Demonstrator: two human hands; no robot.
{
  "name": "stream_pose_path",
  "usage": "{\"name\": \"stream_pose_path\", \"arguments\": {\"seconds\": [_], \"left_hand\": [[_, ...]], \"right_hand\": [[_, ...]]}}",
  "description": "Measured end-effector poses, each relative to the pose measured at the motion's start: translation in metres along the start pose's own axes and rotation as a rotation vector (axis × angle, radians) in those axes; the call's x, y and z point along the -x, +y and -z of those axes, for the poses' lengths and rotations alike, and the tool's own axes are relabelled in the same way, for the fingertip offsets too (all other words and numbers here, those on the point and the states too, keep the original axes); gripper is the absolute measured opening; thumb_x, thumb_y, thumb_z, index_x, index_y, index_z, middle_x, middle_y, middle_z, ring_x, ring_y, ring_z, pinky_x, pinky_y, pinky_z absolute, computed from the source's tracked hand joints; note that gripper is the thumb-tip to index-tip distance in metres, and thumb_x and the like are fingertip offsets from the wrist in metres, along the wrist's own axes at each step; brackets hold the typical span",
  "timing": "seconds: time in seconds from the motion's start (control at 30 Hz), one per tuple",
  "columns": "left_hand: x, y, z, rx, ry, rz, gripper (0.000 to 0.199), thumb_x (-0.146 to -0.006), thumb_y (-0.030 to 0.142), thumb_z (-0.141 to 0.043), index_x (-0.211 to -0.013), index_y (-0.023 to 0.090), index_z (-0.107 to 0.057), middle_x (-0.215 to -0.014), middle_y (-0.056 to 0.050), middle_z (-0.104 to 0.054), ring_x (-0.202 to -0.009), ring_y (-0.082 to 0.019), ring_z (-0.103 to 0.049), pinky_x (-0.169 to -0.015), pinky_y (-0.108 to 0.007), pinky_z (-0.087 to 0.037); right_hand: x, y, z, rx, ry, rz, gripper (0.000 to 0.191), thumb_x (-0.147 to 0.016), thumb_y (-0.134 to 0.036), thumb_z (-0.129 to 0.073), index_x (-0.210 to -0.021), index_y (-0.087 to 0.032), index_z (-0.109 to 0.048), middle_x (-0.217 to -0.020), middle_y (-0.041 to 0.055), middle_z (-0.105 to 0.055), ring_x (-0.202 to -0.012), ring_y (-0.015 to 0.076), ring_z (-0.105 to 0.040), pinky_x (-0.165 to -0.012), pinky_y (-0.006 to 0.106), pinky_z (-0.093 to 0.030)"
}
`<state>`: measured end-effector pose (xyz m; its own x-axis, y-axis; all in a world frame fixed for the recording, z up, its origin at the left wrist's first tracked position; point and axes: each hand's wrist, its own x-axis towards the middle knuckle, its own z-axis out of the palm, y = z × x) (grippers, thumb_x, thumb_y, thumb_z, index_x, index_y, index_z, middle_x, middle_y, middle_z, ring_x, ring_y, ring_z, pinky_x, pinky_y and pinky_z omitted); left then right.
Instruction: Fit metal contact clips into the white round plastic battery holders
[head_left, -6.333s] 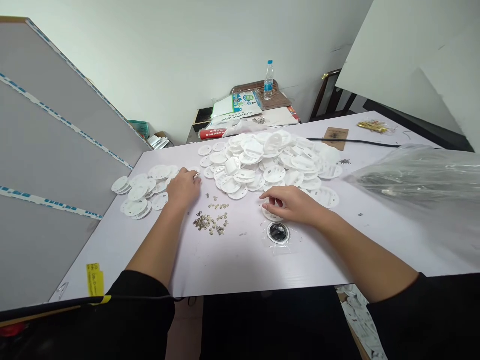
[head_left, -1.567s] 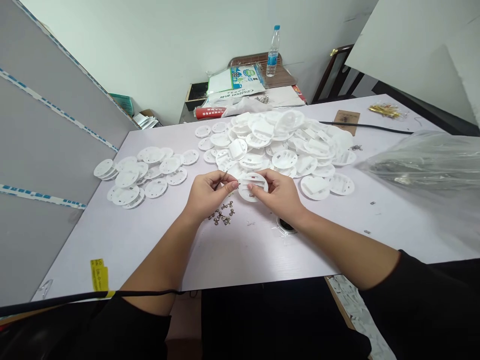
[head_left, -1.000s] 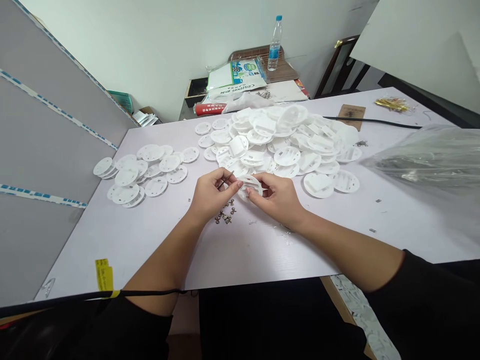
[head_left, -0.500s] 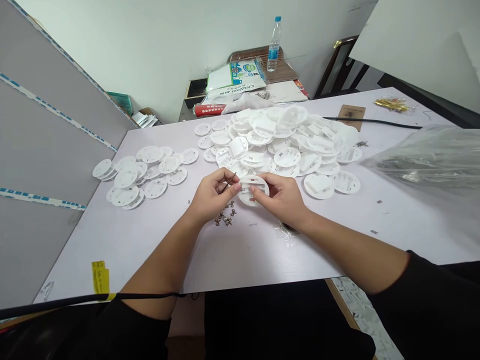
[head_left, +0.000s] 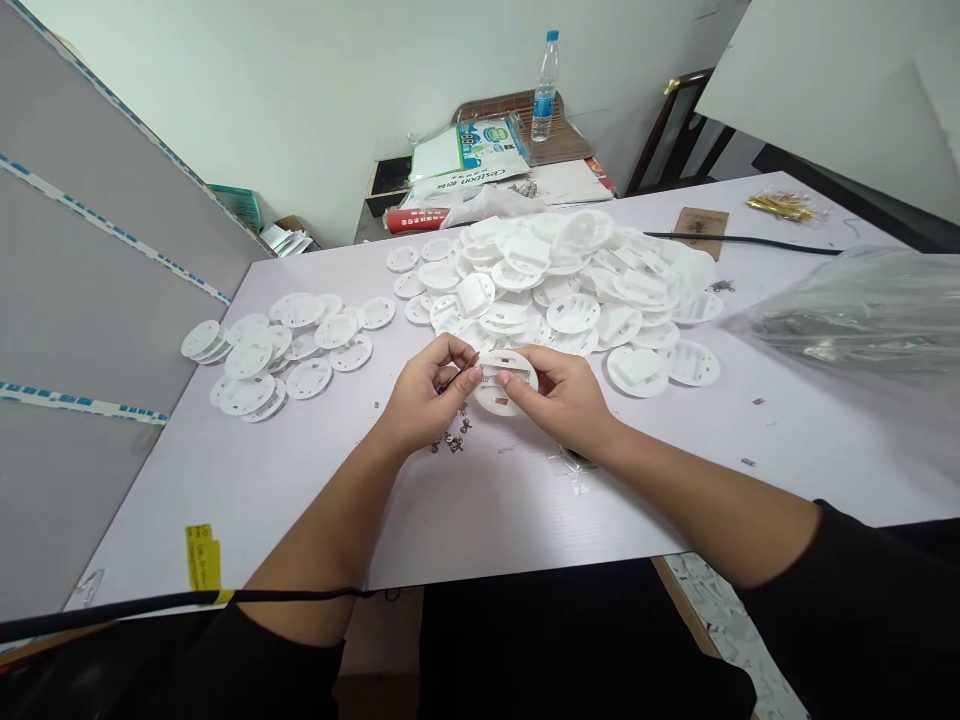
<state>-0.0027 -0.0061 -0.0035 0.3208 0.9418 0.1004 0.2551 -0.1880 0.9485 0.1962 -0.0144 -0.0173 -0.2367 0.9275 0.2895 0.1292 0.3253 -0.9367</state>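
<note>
My right hand [head_left: 561, 397] grips a round white plastic cover [head_left: 498, 402] by its right side, thumb pressed on its slotted inner face. At the cover's left edge is my left hand [head_left: 433, 392], its fingers closed around a thin dark pointed piece [head_left: 466, 367], perhaps a tool; its kind cannot be made out. The left thumb touches the cover's rim. Below the left hand, several small metal clips [head_left: 456, 440] lie on the table, partly hidden by the hand. Behind both hands rises a big heap of similar white covers [head_left: 574, 313].
A smaller group of white covers [head_left: 308, 378] lies on the left of the table [head_left: 465, 520]. On the right are a clear plastic bag [head_left: 862, 320] and loose metal bits [head_left: 748, 462]. A black cable [head_left: 150, 604] crosses the front left edge. Tape [head_left: 576, 458] sits beneath my right wrist.
The thin dark piece in my left hand has tilted and shows less now, nearer the cover's edge. The left hand covers more of the metal clips. The cover stays in my right hand.
</note>
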Motion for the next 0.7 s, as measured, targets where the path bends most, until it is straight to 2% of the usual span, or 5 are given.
{"name": "stream_pose_path", "arguments": {"seconds": [0.1,0.27,0.4,0.5,0.7], "left_hand": [[0.001,0.001,0.003,0.029,-0.050,-0.009,0.027,-0.093,0.040,-0.066,-0.105,0.019,-0.055,-0.089,-0.001,-0.054,-0.053,-0.004,-0.039,-0.048,-0.021,-0.031],[0.003,0.000,0.001,-0.093,-0.027,-0.063,0.021,-0.096,0.036,-0.061,-0.106,0.020,-0.053,-0.078,0.002,-0.050,-0.055,-0.006,-0.038,-0.051,-0.022,-0.032],[0.003,0.001,-0.004,-0.075,-0.049,-0.025,0.018,-0.099,0.035,-0.055,-0.107,0.021,-0.049,-0.083,0.001,-0.051,-0.058,-0.007,-0.042,-0.052,-0.021,-0.035],[0.004,0.003,-0.007,0.013,-0.122,0.067,0.021,-0.099,0.038,-0.055,-0.107,0.020,-0.047,-0.081,0.001,-0.050,-0.059,-0.008,-0.042,-0.053,-0.021,-0.037],[0.005,0.008,-0.001,-0.278,-0.072,0.071,0.021,-0.100,0.037,-0.050,-0.112,0.021,-0.053,-0.097,-0.002,-0.058,-0.060,-0.008,-0.045,-0.055,-0.025,-0.039]], "right_hand": [[0.001,-0.002,-0.001,-0.092,0.003,-0.036,0.021,-0.090,-0.033,-0.066,-0.101,-0.017,-0.072,-0.087,0.0055,-0.072,-0.076,0.0174,-0.066,-0.069,0.032,-0.053],[0.002,0.002,-0.001,-0.069,-0.029,0.016,0.023,-0.090,-0.035,-0.067,-0.106,-0.019,-0.072,-0.096,0.0066,-0.070,-0.086,0.0195,-0.067,-0.075,0.035,-0.056],[0.003,0.006,-0.001,0.082,-0.075,0.125,0.066,-0.077,-0.040,-0.081,-0.137,-0.025,-0.057,-0.120,0.0098,-0.063,-0.110,0.0260,-0.062,-0.088,0.041,-0.055],[0.003,0.007,0.000,0.198,-0.091,0.209,0.088,-0.068,-0.041,-0.088,-0.144,-0.026,-0.046,-0.128,0.0110,-0.059,-0.120,0.0288,-0.057,-0.102,0.047,-0.050],[-0.004,0.013,0.010,0.303,-0.138,0.289,0.059,-0.073,-0.035,-0.082,-0.122,-0.023,-0.052,-0.116,0.0077,-0.062,-0.107,0.0241,-0.062,-0.091,0.039,-0.052]]}}
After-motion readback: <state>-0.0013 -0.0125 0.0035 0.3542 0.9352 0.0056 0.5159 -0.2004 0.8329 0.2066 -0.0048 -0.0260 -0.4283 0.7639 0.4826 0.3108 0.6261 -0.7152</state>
